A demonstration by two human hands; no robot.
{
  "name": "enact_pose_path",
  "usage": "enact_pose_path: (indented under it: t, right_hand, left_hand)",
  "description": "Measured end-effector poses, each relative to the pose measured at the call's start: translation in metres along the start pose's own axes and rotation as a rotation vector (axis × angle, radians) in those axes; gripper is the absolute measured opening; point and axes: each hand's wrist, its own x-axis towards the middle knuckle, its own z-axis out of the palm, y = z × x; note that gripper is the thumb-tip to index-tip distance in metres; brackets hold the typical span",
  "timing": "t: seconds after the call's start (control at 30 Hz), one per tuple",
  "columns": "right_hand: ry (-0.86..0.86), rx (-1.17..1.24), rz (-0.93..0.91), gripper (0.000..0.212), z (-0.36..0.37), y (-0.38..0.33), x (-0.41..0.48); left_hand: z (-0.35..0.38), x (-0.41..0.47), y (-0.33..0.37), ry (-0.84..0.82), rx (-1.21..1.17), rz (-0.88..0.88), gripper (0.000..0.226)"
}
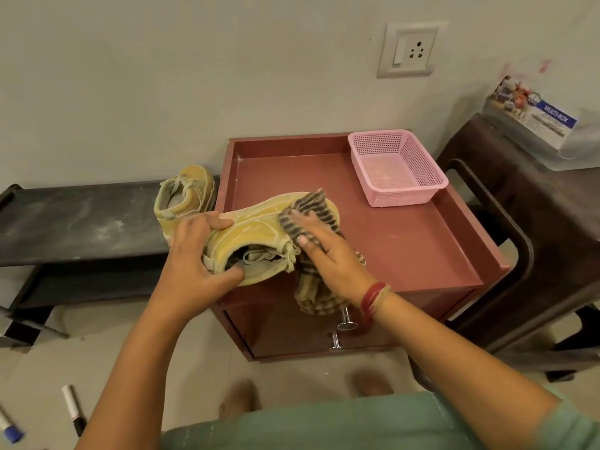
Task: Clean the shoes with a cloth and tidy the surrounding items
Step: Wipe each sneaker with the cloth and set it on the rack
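A yellow-tan shoe [256, 228] lies on its side over the front left of the reddish-brown cabinet top [422, 241]. My left hand [198, 258] grips it at the heel and collar, thumb inside the opening. My right hand [328, 251] presses a striped cloth [306, 207] against the shoe's toe end; the cloth's loose end hangs down past the cabinet front. The second shoe [186, 193] stands on the dusty black rack [81, 222] to the left, against the cabinet's side.
A pink mesh basket [397, 167] sits at the cabinet's back right corner. A dark plastic stool [535, 228] with a clear labelled box [535, 125] stands to the right. Two markers [73, 409] lie on the floor at bottom left. Drawer knobs [345, 323] protrude from the cabinet front.
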Motion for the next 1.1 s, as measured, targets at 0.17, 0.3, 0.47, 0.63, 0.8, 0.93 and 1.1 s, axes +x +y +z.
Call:
enact_pose_path:
  t: [0.17,0.3,0.47,0.63,0.8,0.93,1.1]
  right_hand:
    - [0.054,-0.031,0.117,0.041,0.004,-0.002,-0.003]
    - [-0.02,0.272,0.051,0.03,-0.007,-0.009,-0.01]
    - [0.724,0.2,0.121,0.028,-0.032,0.015,0.007]
    - [0.301,0.013,-0.021,0.038,-0.013,0.016,0.011]
    - [0.273,-0.085,0.154,0.046,-0.003,0.033,0.012]
    - [0.221,-0.083,0.165,0.047,0.002,0.028,0.009]
    - [0.345,0.064,0.278,0.044,-0.009,0.036,0.013]
  left_hand:
    - [0.002,0.001,-0.002,0.013,-0.022,-0.01,0.071]
    - [0.001,0.002,-0.003,0.005,-0.026,-0.022,0.07]
    - [0.0,0.001,0.0,0.012,-0.025,-0.024,0.069]
    - [-0.004,-0.005,-0.002,-0.07,-0.054,-0.066,0.072]
    - [-0.005,-0.006,-0.004,-0.089,-0.079,-0.084,0.075]
    - [-0.007,-0.008,-0.004,-0.103,-0.077,-0.081,0.08]
    - [-0.008,-0.007,-0.005,-0.12,-0.086,-0.096,0.078]
